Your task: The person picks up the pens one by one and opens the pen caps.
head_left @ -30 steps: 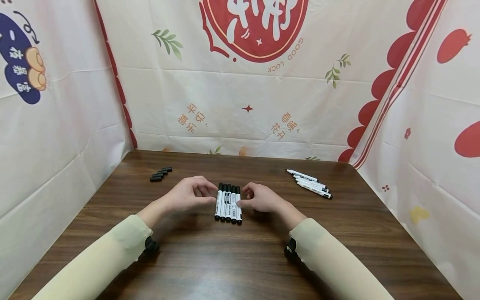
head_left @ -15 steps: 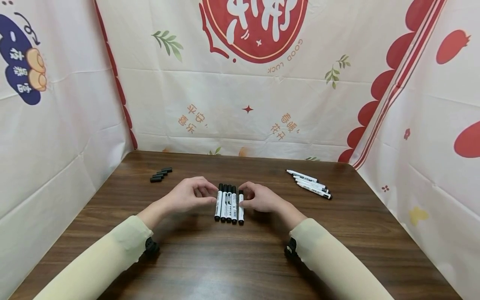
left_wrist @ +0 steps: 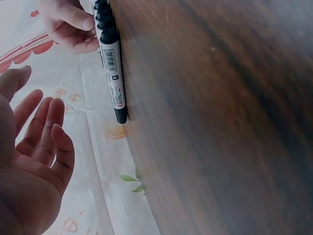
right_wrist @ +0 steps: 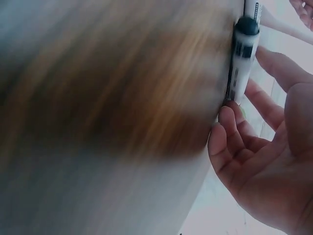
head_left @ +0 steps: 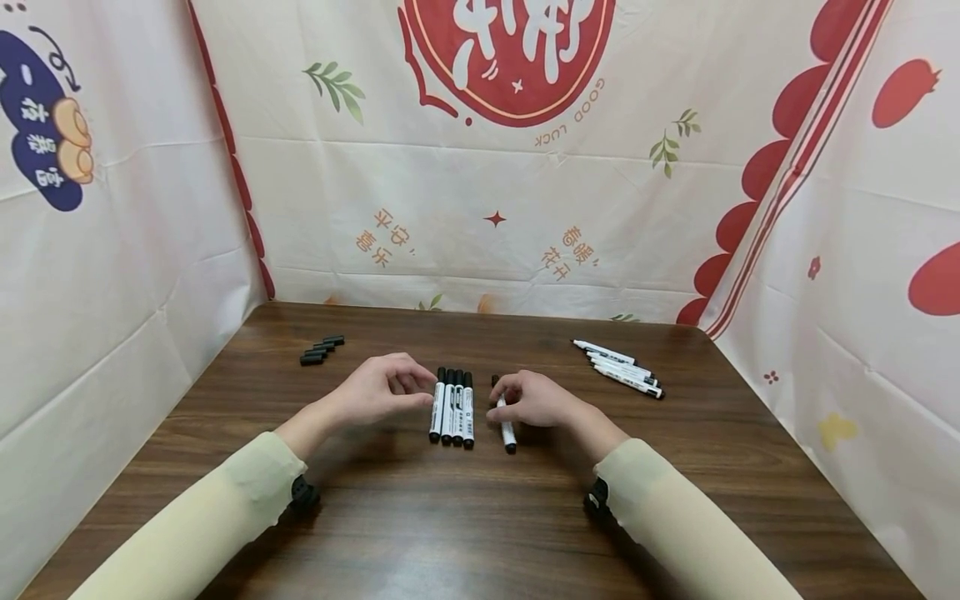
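Several capped whiteboard markers [head_left: 452, 408], white with black caps and ends, lie side by side in a row at mid-table. My left hand [head_left: 381, 388] is just left of the row, fingers loosely bent and thumb apart, gripping nothing; its fingertips come close to the leftmost marker. To the right of the row, my right hand [head_left: 534, 402] pinches a single marker [head_left: 508, 435] between thumb and fingers. That marker tilts slightly, its black end towards me. In the right wrist view the thumb is on one side of the marker [right_wrist: 243, 58] and the fingers on the other.
Several loose black caps [head_left: 318, 355] lie in a slanting line at the back left of the wooden table [head_left: 420, 508]. Uncapped white markers [head_left: 617, 362] are grouped at the back right. A printed cloth [head_left: 480, 183] hangs behind the table and along both sides.
My right hand has drawn the rightmost marker away from the row, out to the right, and the marker has turned slightly. The left hand and the other markers stay almost where they were.
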Action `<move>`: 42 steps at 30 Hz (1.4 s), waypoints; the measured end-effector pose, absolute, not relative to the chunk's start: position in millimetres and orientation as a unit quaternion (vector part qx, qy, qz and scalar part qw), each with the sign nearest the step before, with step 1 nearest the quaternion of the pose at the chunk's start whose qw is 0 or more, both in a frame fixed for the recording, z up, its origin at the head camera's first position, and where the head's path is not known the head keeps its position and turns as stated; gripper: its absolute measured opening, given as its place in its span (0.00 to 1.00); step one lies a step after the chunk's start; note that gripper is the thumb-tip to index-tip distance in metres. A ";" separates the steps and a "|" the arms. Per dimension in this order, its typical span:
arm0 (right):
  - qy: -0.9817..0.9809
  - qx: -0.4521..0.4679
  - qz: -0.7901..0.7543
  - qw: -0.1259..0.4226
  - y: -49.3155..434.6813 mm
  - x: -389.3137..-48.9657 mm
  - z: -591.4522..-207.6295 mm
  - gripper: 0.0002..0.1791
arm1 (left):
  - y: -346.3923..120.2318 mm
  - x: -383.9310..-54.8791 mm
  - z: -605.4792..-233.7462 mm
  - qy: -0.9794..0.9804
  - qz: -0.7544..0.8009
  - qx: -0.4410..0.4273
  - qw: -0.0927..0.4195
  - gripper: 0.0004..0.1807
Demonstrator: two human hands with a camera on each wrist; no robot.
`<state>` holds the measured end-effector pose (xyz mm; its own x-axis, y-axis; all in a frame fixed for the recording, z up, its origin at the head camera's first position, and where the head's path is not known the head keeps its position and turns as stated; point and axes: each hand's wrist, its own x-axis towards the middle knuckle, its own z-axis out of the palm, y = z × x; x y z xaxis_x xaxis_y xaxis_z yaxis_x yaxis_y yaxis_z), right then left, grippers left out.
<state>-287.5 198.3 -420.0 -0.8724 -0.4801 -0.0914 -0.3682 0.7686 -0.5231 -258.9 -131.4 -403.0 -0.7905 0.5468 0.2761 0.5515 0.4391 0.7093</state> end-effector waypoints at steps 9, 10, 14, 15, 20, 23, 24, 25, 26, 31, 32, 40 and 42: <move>0.933 -0.258 -0.229 0.098 216.9 -280.9 -419.1 0.09 | -130.7 -258.4 -403.9 -0.851 -0.412 -0.326 0.005 0.13; 0.930 -0.264 -0.234 0.102 220.6 -280.7 -419.3 0.11 | -130.1 -258.2 -404.2 -0.850 -0.414 -0.327 0.004 0.13; 0.916 -0.269 -0.270 0.124 235.4 -279.1 -418.7 0.14 | -127.7 -257.3 -405.8 -0.846 -0.420 -0.328 0.000 0.13; 0.913 -0.267 -0.280 0.129 238.2 -278.3 -418.2 0.14 | -127.0 -257.0 -405.9 -0.846 -0.421 -0.329 -0.001 0.13; 0.899 -0.256 -0.328 0.135 247.0 -274.0 -413.2 0.13 | -122.9 -255.5 -404.2 -0.844 -0.421 -0.333 -0.002 0.16; 0.890 -0.270 -0.346 0.126 247.4 -271.2 -408.8 0.13 | -119.8 -255.1 -402.2 -0.841 -0.423 -0.338 -0.003 0.17; 0.887 -0.275 -0.350 0.122 246.9 -270.3 -407.4 0.13 | -118.9 -255.2 -401.7 -0.840 -0.423 -0.339 -0.002 0.17; 0.883 -0.281 -0.355 0.120 246.1 -269.2 -405.5 0.13 | -117.9 -255.3 -401.0 -0.840 -0.422 -0.341 -0.002 0.16; 0.880 -0.289 -0.359 0.117 244.6 -268.2 -403.7 0.13 | -116.8 -255.3 -400.3 -0.839 -0.423 -0.343 -0.002 0.16; 0.856 -0.330 -0.381 0.112 235.3 -263.3 -393.7 0.13 | -109.9 -256.1 -397.4 -0.824 -0.430 -0.369 0.010 0.18; 0.852 -0.336 -0.386 0.113 233.0 -262.3 -391.9 0.13 | -108.3 -256.3 -397.2 -0.820 -0.432 -0.375 0.011 0.19; 0.823 -0.379 -0.404 0.130 216.5 -254.7 -381.5 0.14 | -92.3 -254.6 -396.7 -0.821 -0.412 -0.394 0.000 0.22; 0.818 -0.383 -0.407 0.135 213.3 -253.1 -380.2 0.14 | -88.9 -252.8 -396.3 -0.823 -0.405 -0.399 -0.003 0.21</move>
<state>-253.1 213.3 -380.2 -0.6695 -0.7373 0.0905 -0.5170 0.3750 -0.7695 -252.8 -88.9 -396.3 -0.6816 0.6587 0.3187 0.6543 0.3536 0.6685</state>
